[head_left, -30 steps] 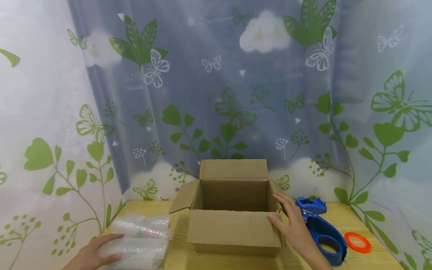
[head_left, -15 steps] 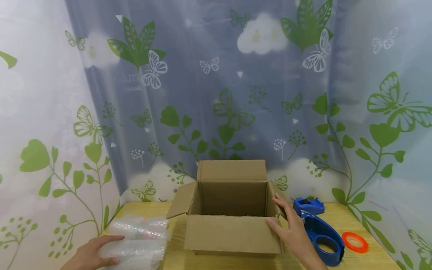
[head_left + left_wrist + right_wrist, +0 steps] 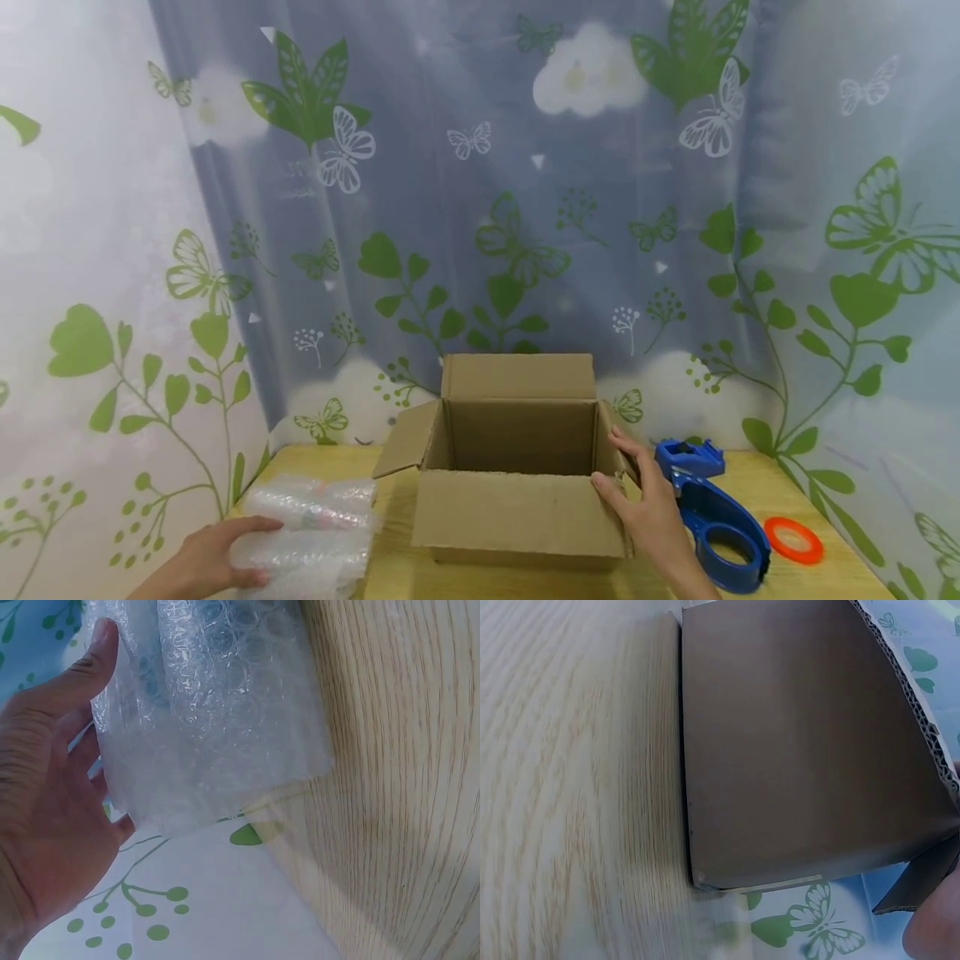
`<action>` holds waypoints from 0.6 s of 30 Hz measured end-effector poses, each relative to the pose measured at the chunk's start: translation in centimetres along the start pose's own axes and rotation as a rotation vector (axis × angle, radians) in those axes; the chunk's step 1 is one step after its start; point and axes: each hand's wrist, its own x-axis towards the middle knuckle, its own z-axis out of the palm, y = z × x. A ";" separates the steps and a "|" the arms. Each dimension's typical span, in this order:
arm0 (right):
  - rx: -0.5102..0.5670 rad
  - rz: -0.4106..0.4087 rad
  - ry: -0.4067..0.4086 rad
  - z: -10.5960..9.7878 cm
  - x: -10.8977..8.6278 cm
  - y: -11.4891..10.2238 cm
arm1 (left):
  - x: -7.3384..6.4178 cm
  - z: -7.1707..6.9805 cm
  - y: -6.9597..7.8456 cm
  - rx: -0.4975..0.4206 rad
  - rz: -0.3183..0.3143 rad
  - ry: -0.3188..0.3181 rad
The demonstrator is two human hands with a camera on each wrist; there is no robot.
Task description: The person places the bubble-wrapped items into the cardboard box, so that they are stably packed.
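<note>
An opened cardboard box [image 3: 517, 512] stands mid-table in the head view, its flaps folded outward and its inside showing brown walls. My right hand [image 3: 651, 517] holds its front right corner, thumb on the front flap, fingers over the right side. The right wrist view shows the box's flap [image 3: 802, 742] up close and a fingertip [image 3: 934, 922] at the lower right. At the left, my left hand [image 3: 206, 560] grips the end of bubble wrap [image 3: 311, 508] in puffy rolls with pink and green tints inside. The left wrist view has the thumb [image 3: 90, 671] at its edge, the other fingers partly hidden behind.
Right of the box stand a small blue tape dispenser [image 3: 690, 458] and a larger blue tape dispenser [image 3: 726, 533]. An orange tape roll [image 3: 793, 540] lies farther right. A patterned curtain [image 3: 480, 208] hangs behind the wooden table [image 3: 397, 508].
The view shifts slightly. The box's front flap hangs a little lower than one second ago. Both hands keep their places, the left one moving only slightly against the bubble wrap.
</note>
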 end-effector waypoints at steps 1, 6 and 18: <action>0.008 0.004 0.007 0.1 0.0 0.0 | 0.0 0.0 0.0 -0.002 0.012 -0.005; 0.038 0.005 0.029 0.7 0.1 0.1 | -0.1 -0.1 -0.2 -0.007 0.044 -0.026; 0.062 -0.005 0.071 1.2 0.0 1.0 | 0.2 0.6 -0.4 0.016 0.151 0.040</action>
